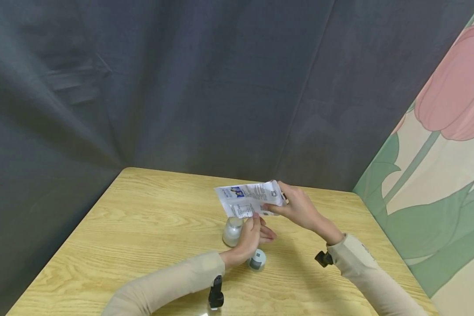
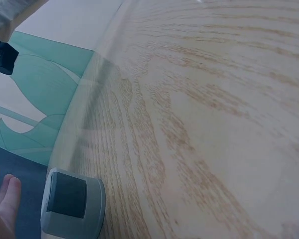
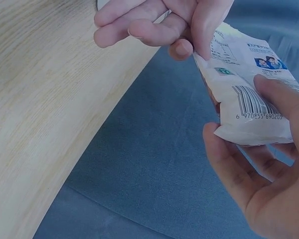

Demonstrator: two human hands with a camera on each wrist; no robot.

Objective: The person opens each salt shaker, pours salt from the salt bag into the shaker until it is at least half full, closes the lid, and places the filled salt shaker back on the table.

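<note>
The right hand [image 1: 300, 210] grips the packet [image 1: 248, 198] by one end above the table [image 1: 150, 228], near the jar [image 1: 231, 236], while the left hand [image 1: 249, 239] pinches its edge, probably to steady it.

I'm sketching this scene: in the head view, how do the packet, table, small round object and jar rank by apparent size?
1. Table
2. Packet
3. Jar
4. Small round object, only somewhat smaller than the jar
</note>
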